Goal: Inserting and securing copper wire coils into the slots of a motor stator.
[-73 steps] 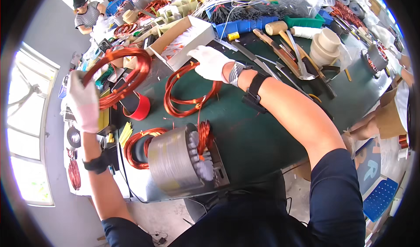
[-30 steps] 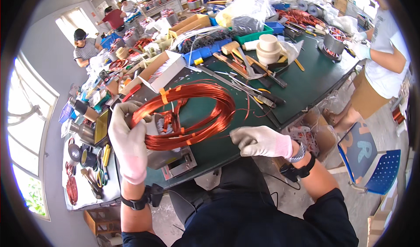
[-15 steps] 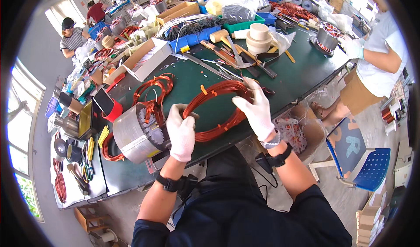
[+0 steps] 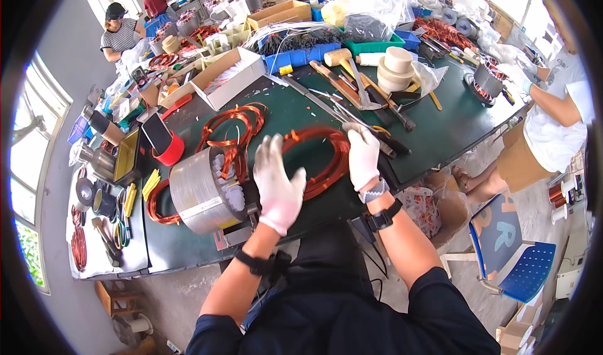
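Note:
A ring-shaped coil of copper wire, tied with small orange bands, is in front of me over the green table. My right hand, in a white glove, is closed on the coil's right side. My left hand, gloved too, is open at the coil's left side with fingers and thumb apart; whether it touches the wire I cannot tell. Just left of it lies a metal stator core on its side, with white slot liners and copper wire at its open end. Another copper coil lies behind the core.
Beyond the coil lie a mallet, files and other hand tools, with cream-coloured cups nearby. A white box and red holder stand at left. At right, a person handles another stator; a blue chair stands nearer.
My left hand has let go of the coil and opened. The coil has come down lower toward the table, with my right hand still on it. The whole view has shifted slightly.

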Demonstrator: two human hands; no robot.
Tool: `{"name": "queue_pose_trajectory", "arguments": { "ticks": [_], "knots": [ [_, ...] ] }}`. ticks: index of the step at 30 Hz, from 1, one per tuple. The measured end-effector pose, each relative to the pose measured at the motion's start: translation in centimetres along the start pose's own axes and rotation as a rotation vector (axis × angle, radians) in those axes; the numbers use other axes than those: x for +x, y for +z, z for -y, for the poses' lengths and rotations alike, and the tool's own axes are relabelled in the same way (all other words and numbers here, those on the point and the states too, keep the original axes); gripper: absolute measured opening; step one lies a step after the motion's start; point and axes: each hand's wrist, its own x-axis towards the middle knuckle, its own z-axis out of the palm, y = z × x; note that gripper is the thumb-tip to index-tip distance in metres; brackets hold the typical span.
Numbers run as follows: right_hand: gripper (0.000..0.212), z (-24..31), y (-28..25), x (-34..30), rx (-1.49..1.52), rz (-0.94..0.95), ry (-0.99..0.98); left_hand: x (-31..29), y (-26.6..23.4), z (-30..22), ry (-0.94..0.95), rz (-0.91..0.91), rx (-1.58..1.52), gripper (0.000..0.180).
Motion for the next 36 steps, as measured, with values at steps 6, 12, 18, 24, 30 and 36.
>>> {"name": "queue_pose_trajectory", "arguments": {
  "ticks": [6, 12, 18, 24, 30, 36],
  "knots": [
    [0.018, 2.2, -2.0, -1.6, -0.261, 0.089, -0.091, -2.3, -0.6, -3.5, 0.149, 0.399, -0.149, 0.049],
    [0.014, 5.4, -3.4, -4.2, -0.335, 0.199, 0.006, -2.2, 3.4, -3.8, 0.171, 0.446, -0.094, 0.039],
    [0.021, 7.1, -5.9, -5.6, -0.135, 0.424, 0.428, -2.4, 5.3, -2.0, 0.188, 0.424, -0.085, 0.012],
    [0.027, 6.2, -6.6, -4.0, 0.182, 0.291, 0.498, -2.5, 5.6, -2.3, 0.215, 0.434, -0.134, 0.009],
    [0.029, 7.8, -8.8, 0.1, 0.074, 0.152, 0.374, -2.8, 5.5, -2.0, 0.208, 0.416, -0.147, 0.008],
    [0.026, 11.6, -13.9, 5.1, 0.048, -0.06, 0.11, -3.0, 5.4, -1.8, 0.208, 0.423, -0.136, 0.008]
  ]
}}
